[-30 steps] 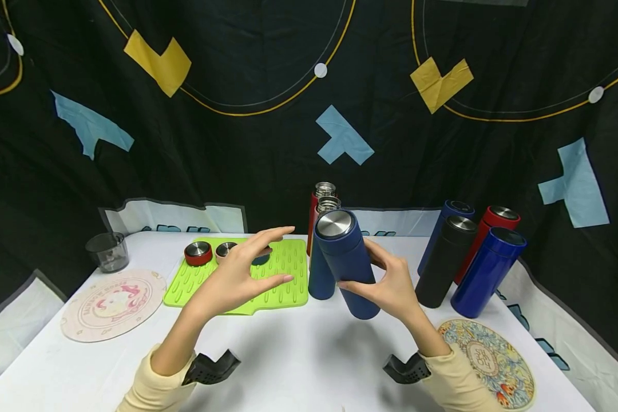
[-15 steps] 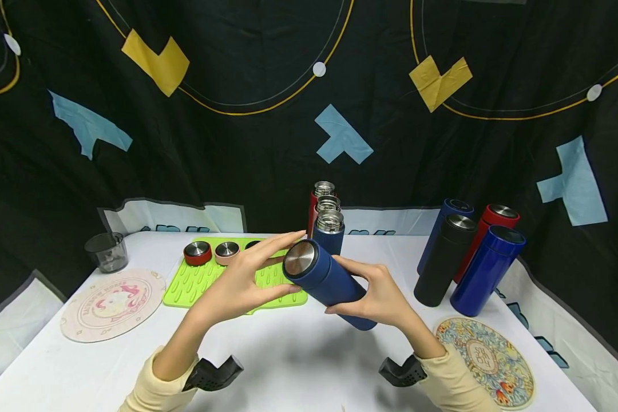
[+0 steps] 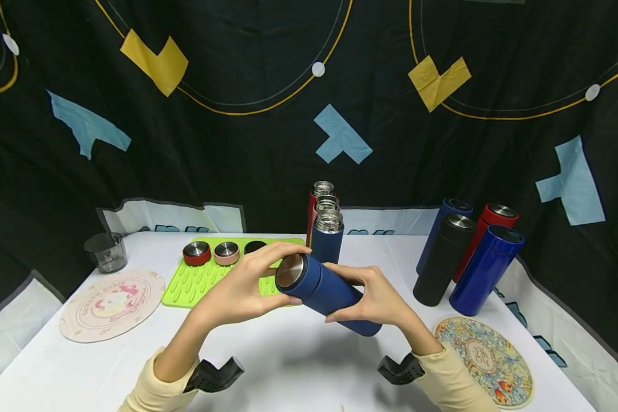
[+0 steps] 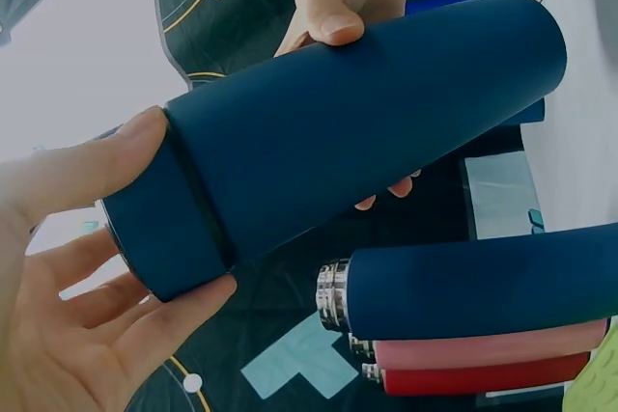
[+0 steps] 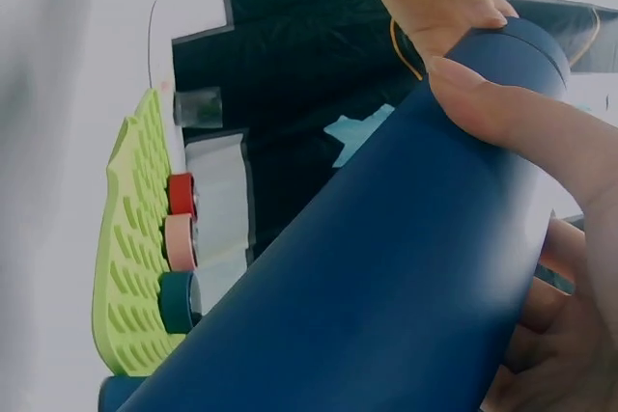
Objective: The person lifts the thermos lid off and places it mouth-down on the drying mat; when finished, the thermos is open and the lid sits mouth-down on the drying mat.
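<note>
A dark blue thermos (image 3: 335,293) is held tilted above the table, its steel-topped lid (image 3: 291,271) towards the left. My left hand (image 3: 239,285) pinches that lid between thumb and fingers. Lower down, my right hand (image 3: 378,297) grips the body. In the left wrist view, the lid (image 4: 159,214) sits on the body, with a dark seam between them. Behind stands an open blue thermos (image 3: 327,239) with a bare steel neck. A pink and a red open thermos (image 3: 311,214) are lined up behind it.
On a green mat (image 3: 185,289) lie a red lid (image 3: 196,253), a pink lid (image 3: 226,253) and a dark blue lid. Several capped thermoses, including a black one (image 3: 443,263), stand right. A dark glass (image 3: 106,252) and round pink mat (image 3: 110,306) are left; a patterned mat (image 3: 484,360) is front right.
The blue thermos has tipped from nearly upright towards the left and come down slightly. My left hand, apart from it a second ago, has taken hold of the lid.
</note>
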{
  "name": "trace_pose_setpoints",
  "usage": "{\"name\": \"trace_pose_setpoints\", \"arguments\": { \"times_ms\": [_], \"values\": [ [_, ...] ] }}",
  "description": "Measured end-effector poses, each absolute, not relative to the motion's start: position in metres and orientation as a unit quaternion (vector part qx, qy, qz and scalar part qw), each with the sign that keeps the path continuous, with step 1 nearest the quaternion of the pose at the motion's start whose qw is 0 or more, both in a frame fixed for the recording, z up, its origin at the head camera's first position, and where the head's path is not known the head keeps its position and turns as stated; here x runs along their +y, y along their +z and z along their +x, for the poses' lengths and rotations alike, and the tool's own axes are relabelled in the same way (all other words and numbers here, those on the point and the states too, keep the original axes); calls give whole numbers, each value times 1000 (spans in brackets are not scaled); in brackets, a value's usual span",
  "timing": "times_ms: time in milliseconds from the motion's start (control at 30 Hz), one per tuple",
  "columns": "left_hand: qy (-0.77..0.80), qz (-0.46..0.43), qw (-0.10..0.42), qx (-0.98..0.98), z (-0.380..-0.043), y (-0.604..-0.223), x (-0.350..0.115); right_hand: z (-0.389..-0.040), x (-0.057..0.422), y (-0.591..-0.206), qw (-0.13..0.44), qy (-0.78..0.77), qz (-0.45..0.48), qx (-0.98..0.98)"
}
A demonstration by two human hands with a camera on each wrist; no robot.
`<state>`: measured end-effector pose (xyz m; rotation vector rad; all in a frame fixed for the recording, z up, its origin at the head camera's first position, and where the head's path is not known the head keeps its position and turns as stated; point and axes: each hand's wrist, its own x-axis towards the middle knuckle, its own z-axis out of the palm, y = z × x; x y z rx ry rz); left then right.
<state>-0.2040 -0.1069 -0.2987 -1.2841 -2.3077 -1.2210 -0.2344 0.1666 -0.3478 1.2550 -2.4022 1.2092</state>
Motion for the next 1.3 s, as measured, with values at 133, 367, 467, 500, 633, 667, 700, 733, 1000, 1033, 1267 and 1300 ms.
{"name": "trace_pose_setpoints", "arguments": {
  "times_ms": [133, 367, 467, 500, 633, 667, 700, 733, 1000, 1033, 1267, 1300],
  "values": [
    [-416, -425, 119, -795, -202, -299, -106, -235, 168, -348, 87, 407, 423, -805],
    [-400, -408, 138, -809, -198, -298, -104, -232, 167, -346, 118, 393, 430, -804],
    [-400, -380, 151, -820, -197, -299, -103, -230, 165, -345, 143, 381, 430, -806],
    [-402, -366, 154, -825, -197, -299, -102, -230, 165, -345, 154, 373, 429, -808],
    [-399, -309, 155, -849, -199, -302, -99, -229, 163, -344, 195, 341, 423, -817],
    [-396, -300, 152, -854, -200, -302, -99, -229, 163, -345, 199, 335, 422, -819],
    [-394, -297, 148, -857, -201, -303, -99, -230, 163, -344, 202, 329, 421, -821],
    [-393, -300, 143, -858, -203, -304, -100, -230, 163, -344, 201, 326, 421, -822],
    [-382, -400, 98, -827, -212, -303, -108, -231, 169, -342, 149, 328, 434, -826],
    [-381, -412, 95, -822, -212, -303, -109, -231, 170, -342, 137, 329, 435, -827],
    [-390, -458, 98, -793, -212, -302, -110, -232, 177, -337, 79, 339, 429, -834],
    [-391, -459, 99, -791, -212, -302, -110, -232, 177, -337, 78, 339, 428, -834]
  ]
}}
